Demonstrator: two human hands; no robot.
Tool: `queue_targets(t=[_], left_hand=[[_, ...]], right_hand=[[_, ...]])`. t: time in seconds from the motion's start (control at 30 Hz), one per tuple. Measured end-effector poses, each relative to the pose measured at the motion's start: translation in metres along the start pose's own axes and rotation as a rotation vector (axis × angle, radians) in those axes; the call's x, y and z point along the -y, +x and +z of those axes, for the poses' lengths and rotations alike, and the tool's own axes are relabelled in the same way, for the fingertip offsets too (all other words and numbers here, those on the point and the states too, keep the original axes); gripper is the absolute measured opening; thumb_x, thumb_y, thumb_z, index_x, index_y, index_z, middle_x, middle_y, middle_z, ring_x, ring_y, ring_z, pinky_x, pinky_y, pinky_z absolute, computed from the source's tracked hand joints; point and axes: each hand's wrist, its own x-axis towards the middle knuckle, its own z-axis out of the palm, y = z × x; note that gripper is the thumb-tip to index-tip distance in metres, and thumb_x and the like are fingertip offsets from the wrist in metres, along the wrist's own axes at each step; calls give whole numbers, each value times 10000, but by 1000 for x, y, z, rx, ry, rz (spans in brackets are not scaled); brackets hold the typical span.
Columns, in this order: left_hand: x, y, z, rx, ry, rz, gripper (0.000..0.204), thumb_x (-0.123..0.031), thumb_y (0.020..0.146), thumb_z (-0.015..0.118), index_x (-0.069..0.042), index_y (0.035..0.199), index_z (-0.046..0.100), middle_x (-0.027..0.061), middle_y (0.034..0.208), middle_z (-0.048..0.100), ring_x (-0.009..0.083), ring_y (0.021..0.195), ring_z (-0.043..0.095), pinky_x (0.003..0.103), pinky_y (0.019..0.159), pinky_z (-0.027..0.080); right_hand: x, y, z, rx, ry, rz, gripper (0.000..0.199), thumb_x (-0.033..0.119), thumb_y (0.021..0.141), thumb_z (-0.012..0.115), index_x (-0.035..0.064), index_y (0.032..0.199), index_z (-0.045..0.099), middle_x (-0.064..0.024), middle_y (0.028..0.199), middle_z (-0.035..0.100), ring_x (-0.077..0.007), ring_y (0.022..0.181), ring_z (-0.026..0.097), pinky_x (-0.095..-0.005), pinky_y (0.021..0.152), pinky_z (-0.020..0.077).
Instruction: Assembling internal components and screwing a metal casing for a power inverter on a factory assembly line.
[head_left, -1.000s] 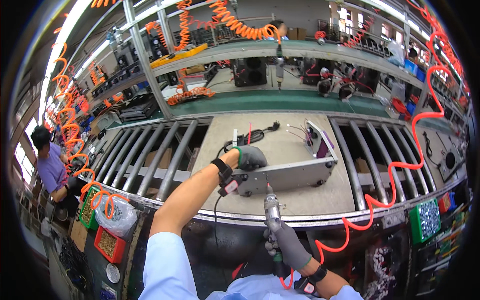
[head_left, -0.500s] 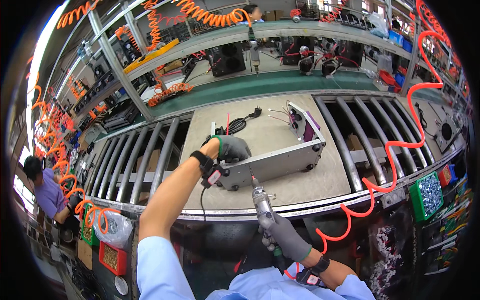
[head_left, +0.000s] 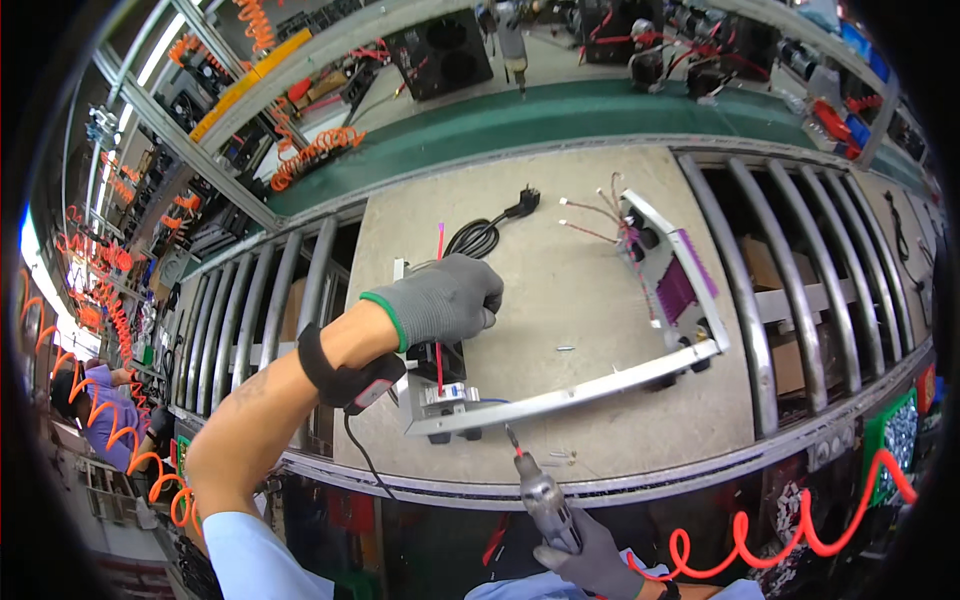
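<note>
My right hand [head_left: 592, 552], in a grey glove, is closed around an air screwdriver [head_left: 548, 505]. Its bit points up at the near side of a U-shaped metal frame [head_left: 590, 388], beside the frame's outer face. Also gloved, my left hand [head_left: 440, 300] hovers over the frame's left end with fingers curled in; whatever they may hold is hidden. Under that wrist sits a small white breaker-like block [head_left: 450, 394] with a red wire. A purple part [head_left: 685, 275] and loose connector wires [head_left: 605, 215] are at the frame's right end. A coiled black power cord [head_left: 475, 238] lies behind my left hand.
The frame rests on a pale board [head_left: 400, 460] between roller conveyor sections [head_left: 750, 300]. Loose screws [head_left: 562, 456] lie near its front edge. A red coiled air hose [head_left: 740, 545] crosses the lower right. Beyond runs a green belt [head_left: 600, 120]. A person [head_left: 110, 410] works far left.
My left hand has come off the frame's near panel and is now raised above its left end. The panel now shows its top edge more than its face. The view has shifted closer.
</note>
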Motion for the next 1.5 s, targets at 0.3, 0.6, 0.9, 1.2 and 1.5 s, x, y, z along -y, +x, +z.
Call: queue_targets(t=[0.3,0.6,0.9,1.2,1.5], left_hand=[[-10,59,43,319,108,131,204,-187,928,664,-11,1025,704,238,919,713,436,946,709,511,865,551],[-70,110,73,388,277,252,206,-103,849,732,-3,1022,783,186,1054,775,367,988,761,443,800,622],[-53,63,37,86,81,213,200,-89,854,647,18,991,746,185,914,758,302,747,744,403,646,594],[-36,-58,31,128,-584,-187,218,-210,925,720,-28,1024,786,-28,728,684,40,564,586,208,509,437],[-22,-59,50,102,-824,-164,147,-97,869,759,-24,992,792,-9,688,681,35,503,544,218,467,409]], right_hand=[[-21,12,-28,177,38,46,816,243,714,871,27,1424,531,-169,1184,714,-258,1064,700,-387,934,555],[-15,7,-26,151,33,88,789,230,709,877,32,1398,547,-145,1161,696,-232,1046,667,-380,939,539],[5,-1,-11,155,172,101,425,218,848,810,30,1152,581,-36,829,633,-95,686,603,-287,617,506],[31,-25,-8,225,357,223,398,356,948,726,43,1131,562,-34,667,583,-102,491,547,-276,459,452],[26,-36,26,242,615,149,405,323,1029,596,23,1289,515,-66,938,570,-120,585,536,-270,470,418]])
